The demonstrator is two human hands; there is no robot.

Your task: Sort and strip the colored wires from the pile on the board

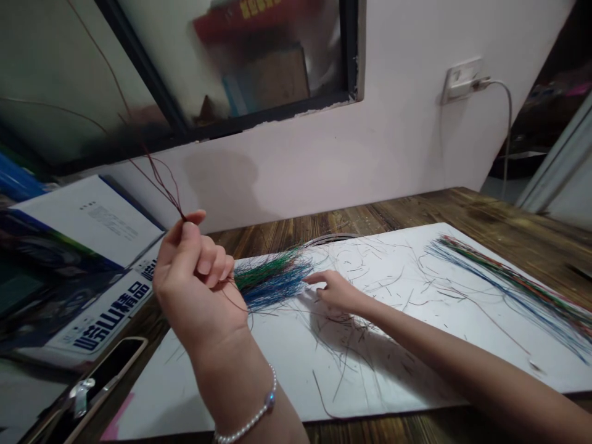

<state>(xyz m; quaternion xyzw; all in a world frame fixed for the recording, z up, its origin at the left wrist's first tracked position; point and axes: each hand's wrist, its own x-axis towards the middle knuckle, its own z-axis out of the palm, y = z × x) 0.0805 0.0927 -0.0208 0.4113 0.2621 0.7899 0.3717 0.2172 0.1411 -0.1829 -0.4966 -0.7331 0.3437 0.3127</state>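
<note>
My left hand (201,277), with a beaded bracelet at its wrist, is raised above the left part of a white board (287,376). Its thumb and fingers are pinched on several thin reddish-brown wires (160,179), which fan upward. Behind it on the board lies a bundle of green and blue wires (277,280), partly hidden by this hand. My right hand (340,293) is at the right end of that bundle, index finger stretched out and thumb apart. Whether the fingertip touches the blue strands is hard to tell.
Another bundle of coloured wires (509,283) lies at the board's right. Wire scraps (370,265) are scattered between. A phone (111,364) and boxes (87,222) stand at the left of the wooden table (416,206). A wall socket (462,80) has a cable plugged in.
</note>
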